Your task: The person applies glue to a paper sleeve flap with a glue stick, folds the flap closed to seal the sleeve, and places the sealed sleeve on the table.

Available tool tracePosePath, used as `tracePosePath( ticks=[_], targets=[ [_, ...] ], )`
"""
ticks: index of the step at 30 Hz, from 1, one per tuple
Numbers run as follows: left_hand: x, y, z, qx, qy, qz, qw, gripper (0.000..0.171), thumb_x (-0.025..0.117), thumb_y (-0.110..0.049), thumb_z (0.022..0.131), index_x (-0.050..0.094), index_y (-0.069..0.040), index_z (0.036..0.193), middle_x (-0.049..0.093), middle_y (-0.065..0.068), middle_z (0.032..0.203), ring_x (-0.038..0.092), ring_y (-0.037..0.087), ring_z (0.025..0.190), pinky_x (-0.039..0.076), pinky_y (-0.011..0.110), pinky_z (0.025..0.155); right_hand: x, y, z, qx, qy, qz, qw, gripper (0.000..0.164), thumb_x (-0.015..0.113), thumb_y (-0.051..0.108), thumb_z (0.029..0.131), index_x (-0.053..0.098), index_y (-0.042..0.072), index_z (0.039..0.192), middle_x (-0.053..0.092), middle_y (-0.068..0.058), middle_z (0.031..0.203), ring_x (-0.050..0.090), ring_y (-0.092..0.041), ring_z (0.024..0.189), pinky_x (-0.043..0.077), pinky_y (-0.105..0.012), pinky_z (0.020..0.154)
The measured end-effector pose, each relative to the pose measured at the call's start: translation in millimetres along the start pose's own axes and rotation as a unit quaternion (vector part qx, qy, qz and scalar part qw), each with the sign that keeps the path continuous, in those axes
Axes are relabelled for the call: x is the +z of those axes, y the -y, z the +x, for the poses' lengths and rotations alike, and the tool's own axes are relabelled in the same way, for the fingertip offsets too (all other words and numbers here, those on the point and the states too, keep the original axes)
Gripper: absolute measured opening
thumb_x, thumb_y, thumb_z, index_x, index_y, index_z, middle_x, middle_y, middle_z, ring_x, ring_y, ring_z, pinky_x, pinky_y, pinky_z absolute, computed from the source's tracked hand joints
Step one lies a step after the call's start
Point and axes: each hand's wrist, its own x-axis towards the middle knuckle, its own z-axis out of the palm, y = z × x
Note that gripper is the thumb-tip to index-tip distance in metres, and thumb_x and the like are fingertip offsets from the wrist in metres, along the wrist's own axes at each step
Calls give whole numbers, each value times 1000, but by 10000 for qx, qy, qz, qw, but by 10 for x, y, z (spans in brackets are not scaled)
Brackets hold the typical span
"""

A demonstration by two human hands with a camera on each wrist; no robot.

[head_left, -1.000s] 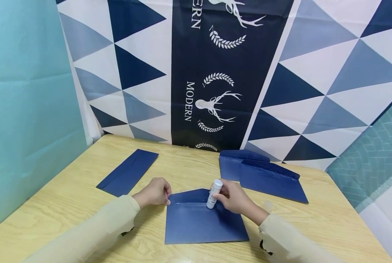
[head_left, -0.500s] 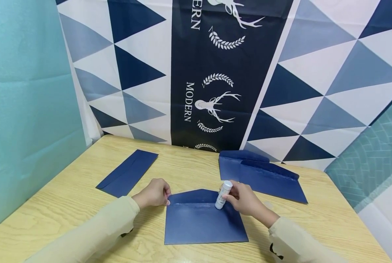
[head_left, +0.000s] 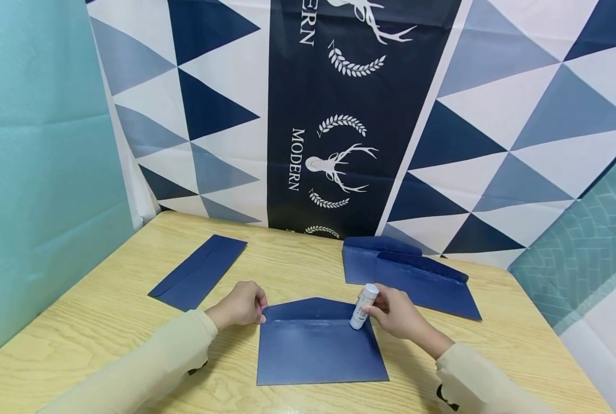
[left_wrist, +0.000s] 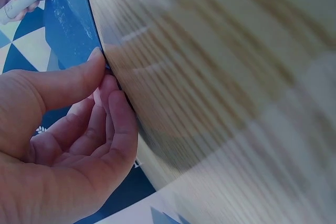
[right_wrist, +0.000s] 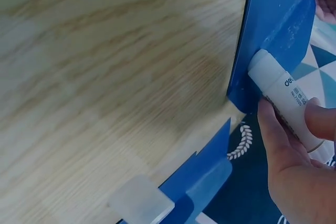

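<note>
And the right hand (head_left: 397, 315) has its grip closed snugly round a white glue stick (head_left: 364, 306), thumb on one side, fingers on the other, as I read it on my feed. The stick leans over to the right, its lower end down on the navy-blue envelope (head_left: 320, 353), right by the fold near the right edge! Over to the left hand (head_left: 242, 303): I have that grip pinching the envelope's upper left corner between thumb and fingertips. The envelope lies flat on the wood-grain counter (head_left: 106, 322), flap opened away from the person, and I spot whitish smears along the fold.

Moving outward, a translucent, squarish piece (right_wrist: 142, 201) shows in the right wrist view, near the blue paper. Beyond the right hand, two more envelopes with open flaps: the front envelope (head_left: 427, 287) overlaps the rear envelope (head_left: 358, 265). Far left, well apart, a narrow envelope (head_left: 199, 273) lies slantwise, flap folded down. Behind it all, I get a triangle-patterned backdrop (head_left: 334, 144) with deer heads and "MODERN", plus a teal cloth (head_left: 44, 144) at left.
</note>
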Motion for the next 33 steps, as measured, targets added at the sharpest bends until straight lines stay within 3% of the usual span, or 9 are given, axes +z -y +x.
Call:
tracePosePath(
  ticks=[7, 14, 18, 24, 33],
  targets=[
    [-8, -4, -16, 107, -26, -36, 9999, 24, 80, 3, 70, 59, -6, 62, 48, -5, 54, 44, 8, 54, 39, 21, 57, -59, -24, -18, 2, 87, 47, 10000, 22, 64, 11, 91, 61, -2, 109, 72, -14, 99, 71, -22, 86, 53, -22, 64],
    [-15, -22, -22, 169, 38, -16, 9998, 25, 79, 3, 72, 57, -7, 63, 49, -3, 56, 44, 10, 55, 39, 22, 56, -92, 27, -31, 533, 311, 567, 9965, 24, 63, 9, 92, 60, -2, 113, 68, -16, 107, 68, -28, 98, 57, -36, 80],
    [-23, -23, -12, 99, 76, -11, 9999, 26, 78, 4, 72, 56, -7, 63, 48, -3, 56, 44, 11, 55, 39, 23, 56, -99, 63, 1, 704, 348, 805, 9937, 20, 62, 10, 92, 61, 1, 110, 67, -17, 109, 67, -29, 100, 57, -36, 80],
    [-26, -25, -8, -16, 71, -24, 10000, 26, 78, 3, 72, 57, -8, 63, 47, -3, 56, 43, 11, 55, 38, 23, 56, -65, 59, 45, 826, 163, 775, 9934, 22, 65, 21, 92, 62, 3, 105, 68, -12, 103, 67, -20, 92, 54, -26, 72],
    [-4, -20, -8, -87, 139, -69, 9998, 24, 77, 3, 73, 57, -7, 64, 45, -3, 56, 42, 11, 55, 37, 23, 55, 47, 63, 9, 901, -235, 706, 9932, 24, 68, 19, 89, 62, 3, 106, 70, -12, 100, 67, -19, 88, 57, -32, 74]
  ],
)
